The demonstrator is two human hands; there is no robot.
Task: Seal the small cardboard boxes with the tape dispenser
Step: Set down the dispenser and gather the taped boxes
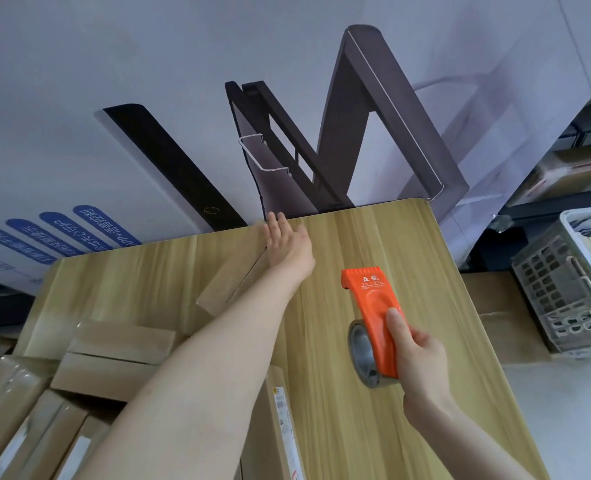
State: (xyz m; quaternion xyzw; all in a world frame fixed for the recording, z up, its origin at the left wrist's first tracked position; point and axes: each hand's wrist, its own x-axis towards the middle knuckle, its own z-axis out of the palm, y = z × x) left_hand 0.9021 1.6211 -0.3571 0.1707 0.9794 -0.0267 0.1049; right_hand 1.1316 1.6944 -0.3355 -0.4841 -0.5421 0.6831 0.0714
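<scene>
Work surface: a light wood-grain table (356,244) with a rounded far-right corner. Behind it stands a pale printed banner (148,64) showing dark angular frame shapes. Four blue labels (62,233) with white characters sit at its lower left. Right of the table is a grey perforated plastic basket (557,289), with a white bin (588,216) just behind it. Flat cardboard (505,317) lies between table and basket. Shelving (585,157) — blurred — occupies the far right.

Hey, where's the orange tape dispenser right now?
The tape dispenser is right of centre in the head view, gripped by the right hand over the wooden table, nearer the person than the cardboard box the left hand touches.
</scene>
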